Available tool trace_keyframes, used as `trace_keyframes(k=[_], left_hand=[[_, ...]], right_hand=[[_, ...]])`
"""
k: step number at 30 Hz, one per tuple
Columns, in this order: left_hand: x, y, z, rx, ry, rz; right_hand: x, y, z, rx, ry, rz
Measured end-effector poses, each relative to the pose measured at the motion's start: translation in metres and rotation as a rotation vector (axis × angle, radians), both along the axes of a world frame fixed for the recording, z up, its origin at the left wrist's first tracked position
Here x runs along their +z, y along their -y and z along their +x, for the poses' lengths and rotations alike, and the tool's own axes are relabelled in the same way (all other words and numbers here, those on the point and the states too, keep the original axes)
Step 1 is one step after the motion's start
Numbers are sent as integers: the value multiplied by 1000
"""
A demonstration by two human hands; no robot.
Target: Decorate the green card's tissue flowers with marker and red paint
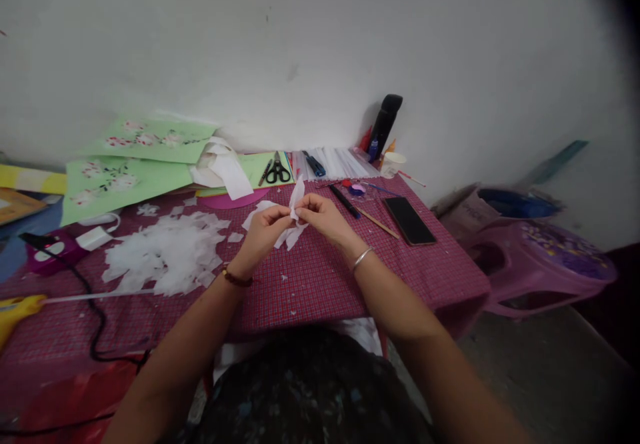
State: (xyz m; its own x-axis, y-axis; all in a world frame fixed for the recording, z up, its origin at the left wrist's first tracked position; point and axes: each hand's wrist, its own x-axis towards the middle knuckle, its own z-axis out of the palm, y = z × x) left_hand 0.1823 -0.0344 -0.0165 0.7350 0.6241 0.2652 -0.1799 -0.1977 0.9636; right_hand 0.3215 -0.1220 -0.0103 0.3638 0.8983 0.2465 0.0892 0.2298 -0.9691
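1 piece of white tissue paper (295, 214) sits between both hands above the middle of the counter (320, 284). It is thin, crumpled and ragged at the edges, with 1 pointed flap standing up and other flaps hanging below the fingers. The left hand (265, 227) pinches it from the left, fingers closed on the paper; the right hand (320, 214) pinches it from the right, fingertips nearly touching those of the left. Each wrist wears 1 bracelet.

To the left on the red checked cloth lies 1 heap of white paper scraps (167, 254). Behind the hands lies 1 pair of scissors (277, 171) with black handles, near the wall. To the right are 1 black marker (344, 201), 1 wooden stick (377, 223) and 1 dark phone (409, 220), lying flat and well apart from the hands. 2 green sheets (125, 177) with flower prints rest at the back left. 1 yellow glue gun (17, 311) lies at the far left edge.
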Motion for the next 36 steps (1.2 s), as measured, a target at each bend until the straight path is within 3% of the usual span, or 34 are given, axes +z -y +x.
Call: trace_keyframes(k=[10, 18, 26, 32, 36], left_hand=[[-5, -7, 0, -16, 15, -37], [7, -3, -3, -51, -15, -35], [5, 0, -1, -70, -30, -123], [5, 3, 1, -55, -44, -204], [5, 2, -1, -76, -73, -312]], right_hand=[[3, 2, 3, 27, 29, 27], [4, 2, 11, 120, 50, 7], [7, 5, 8, 140, 138, -22], [5, 5, 6, 114, 220, -39], [2, 5, 5, 21, 374, -1]])
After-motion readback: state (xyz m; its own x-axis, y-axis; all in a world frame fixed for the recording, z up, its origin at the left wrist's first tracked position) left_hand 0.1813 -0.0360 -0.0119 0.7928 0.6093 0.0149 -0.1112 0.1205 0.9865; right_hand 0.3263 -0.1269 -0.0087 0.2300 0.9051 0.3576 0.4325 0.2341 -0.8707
